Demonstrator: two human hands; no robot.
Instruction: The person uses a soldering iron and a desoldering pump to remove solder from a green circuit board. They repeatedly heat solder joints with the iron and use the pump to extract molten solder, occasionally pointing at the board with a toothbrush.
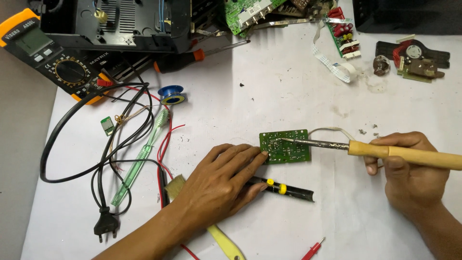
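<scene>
A small green circuit board point(285, 146) lies solder side up on the white sheet point(269, 86). My left hand point(219, 182) rests flat beside it, fingertips touching its left edge and holding it still. My right hand point(409, 168) grips the wooden handle of a soldering iron point(385, 151); the iron's metal tip rests on the board's upper left part. Under my left hand lies a black desoldering pump point(286, 189) with yellow rings.
An orange-edged multimeter point(50, 55) and a black opened device chassis point(120, 24) sit at the top left. Black mains cable with plug point(106, 224), green toothbrush point(139, 159), blue solder spool point(171, 94), screwdriver point(192, 58), red wires, loose boards and parts at the top right.
</scene>
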